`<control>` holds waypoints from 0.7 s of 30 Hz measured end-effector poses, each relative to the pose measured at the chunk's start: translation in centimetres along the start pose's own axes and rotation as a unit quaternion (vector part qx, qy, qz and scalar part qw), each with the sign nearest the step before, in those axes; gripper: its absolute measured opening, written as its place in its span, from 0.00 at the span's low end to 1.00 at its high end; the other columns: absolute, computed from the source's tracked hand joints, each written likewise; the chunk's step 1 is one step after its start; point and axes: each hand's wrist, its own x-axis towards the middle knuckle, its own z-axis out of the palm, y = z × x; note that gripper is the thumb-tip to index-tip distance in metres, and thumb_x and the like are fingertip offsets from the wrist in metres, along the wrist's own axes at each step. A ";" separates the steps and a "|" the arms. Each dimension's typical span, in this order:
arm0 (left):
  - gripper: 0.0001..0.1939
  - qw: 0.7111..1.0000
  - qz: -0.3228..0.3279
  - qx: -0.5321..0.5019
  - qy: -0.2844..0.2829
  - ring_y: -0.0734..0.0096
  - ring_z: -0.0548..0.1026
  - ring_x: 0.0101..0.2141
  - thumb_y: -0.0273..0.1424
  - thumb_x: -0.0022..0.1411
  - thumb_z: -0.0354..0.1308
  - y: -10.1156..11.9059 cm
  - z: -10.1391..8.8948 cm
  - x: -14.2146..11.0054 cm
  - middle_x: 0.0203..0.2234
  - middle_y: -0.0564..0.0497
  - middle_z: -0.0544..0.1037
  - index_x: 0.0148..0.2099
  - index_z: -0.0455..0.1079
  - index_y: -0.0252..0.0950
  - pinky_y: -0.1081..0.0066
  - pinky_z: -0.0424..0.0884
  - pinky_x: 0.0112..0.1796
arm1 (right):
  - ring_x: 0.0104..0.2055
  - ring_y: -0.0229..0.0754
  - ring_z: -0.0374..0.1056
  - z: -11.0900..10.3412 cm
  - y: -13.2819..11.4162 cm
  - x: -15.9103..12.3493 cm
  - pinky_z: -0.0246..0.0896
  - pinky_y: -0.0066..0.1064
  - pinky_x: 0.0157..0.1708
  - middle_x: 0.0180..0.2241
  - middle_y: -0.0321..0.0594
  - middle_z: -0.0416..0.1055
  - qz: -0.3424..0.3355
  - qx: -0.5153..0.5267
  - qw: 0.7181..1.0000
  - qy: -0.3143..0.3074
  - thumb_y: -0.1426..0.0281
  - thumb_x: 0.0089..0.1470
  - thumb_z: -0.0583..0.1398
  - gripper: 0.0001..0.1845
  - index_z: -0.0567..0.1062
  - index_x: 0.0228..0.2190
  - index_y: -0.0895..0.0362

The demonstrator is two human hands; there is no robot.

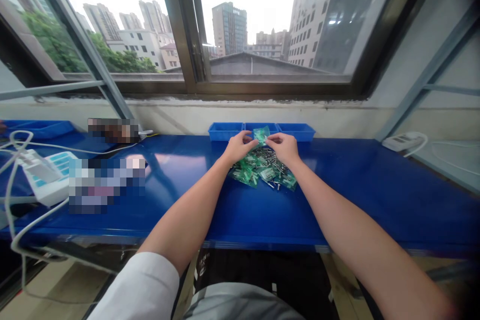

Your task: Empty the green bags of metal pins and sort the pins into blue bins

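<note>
Green packet (261, 134) between both hands' fingers (246, 134) — pinched at its opposite sides

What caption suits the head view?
Left hand and right hand hold a green packet near small metal pieces on a blue table.

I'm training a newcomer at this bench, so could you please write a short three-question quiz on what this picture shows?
1. Multiple choice: what is held up between the left hand and the right hand?
A) a white cable
B) a small green packet
C) a blue lid

2. Fill in the blank: the blue tray beyond the pile is divided into ___ compartments.

3. True or false: all the loose metal pieces lie inside that tray.

Key: 1. B; 2. three; 3. false, as many lie in a pile with other green packets on the blue tabletop.
</note>
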 end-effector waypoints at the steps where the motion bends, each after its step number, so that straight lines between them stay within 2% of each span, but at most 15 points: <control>1: 0.27 0.999 -0.005 -0.031 -0.010 0.61 0.76 0.40 0.42 0.53 0.60 -0.1 0.1 0.0 0.39 0.45 0.79 0.52 0.69 0.32 0.65 0.70 0.43 | 0.32 0.45 0.73 0.1 0.1 0.1 0.67 0.36 0.37 0.29 0.43 0.77 0.004 0.026 1.000 -0.004 0.62 0.41 0.64 0.12 0.77 0.27 0.58; 4: 0.21 0.992 0.005 -0.113 -0.053 0.62 0.76 0.37 0.38 0.51 0.62 -0.4 0.3 0.2 0.36 0.47 0.80 0.45 0.73 0.33 0.66 0.71 0.41 | 0.30 0.43 0.72 0.4 0.3 0.1 0.67 0.35 0.35 0.28 0.41 0.76 0.022 0.096 0.995 -0.019 0.63 0.38 0.66 0.21 0.75 0.36 0.59; 6: 0.15 0.989 0.010 -0.141 -0.047 0.63 0.76 0.36 0.35 0.50 0.62 -0.5 0.4 0.3 0.35 0.47 0.80 0.39 0.76 0.33 0.66 0.71 0.40 | 0.30 0.42 0.72 0.5 0.2 0.0 0.67 0.34 0.35 0.29 0.41 0.76 0.020 0.110 0.993 -0.034 0.64 0.37 0.66 0.27 0.73 0.42 0.59; 8: 0.10 0.990 0.018 -0.137 -0.014 0.63 0.76 0.38 0.32 0.48 0.63 -0.5 0.2 0.4 0.36 0.47 0.80 0.35 0.77 0.34 0.66 0.71 0.42 | 0.33 0.43 0.72 0.5 0.1 0.0 0.67 0.34 0.35 0.31 0.42 0.77 0.002 0.085 0.995 -0.053 0.63 0.39 0.65 0.24 0.75 0.40 0.59; 11: 0.06 0.993 0.042 -0.110 0.027 0.65 0.75 0.42 0.28 0.47 0.63 -0.1 -0.1 0.4 0.40 0.47 0.78 0.31 0.78 0.36 0.66 0.69 0.47 | 0.38 0.45 0.72 0.5 0.1 -0.1 0.66 0.35 0.37 0.36 0.44 0.77 -0.026 0.045 0.996 -0.067 0.63 0.43 0.63 0.13 0.78 0.31 0.58; 15: 0.06 0.995 0.047 -0.088 0.030 0.65 0.75 0.43 0.27 0.48 0.62 0.4 -0.4 0.1 0.43 0.47 0.77 0.32 0.78 0.37 0.66 0.69 0.46 | 0.43 0.46 0.71 0.6 0.4 -0.1 0.65 0.36 0.41 0.41 0.44 0.76 -0.046 0.039 0.996 -0.064 0.66 0.44 0.63 0.10 0.79 0.30 0.56; 18: 0.07 0.994 0.050 -0.097 0.015 0.63 0.74 0.43 0.30 0.48 0.63 0.4 -0.4 0.1 0.43 0.46 0.76 0.33 0.78 0.36 0.67 0.70 0.42 | 0.39 0.46 0.72 0.6 0.6 0.0 0.65 0.36 0.39 0.37 0.44 0.77 -0.029 0.034 0.997 -0.063 0.64 0.43 0.63 0.12 0.79 0.30 0.57; 21: 0.14 0.988 0.039 -0.146 0.007 0.64 0.75 0.38 0.36 0.50 0.63 0.3 -0.2 0.1 0.36 0.46 0.78 0.38 0.76 0.33 0.68 0.70 0.38 | 0.32 0.44 0.71 0.6 0.7 0.0 0.65 0.34 0.35 0.30 0.43 0.77 0.001 0.060 0.996 -0.069 0.61 0.42 0.63 0.16 0.78 0.30 0.60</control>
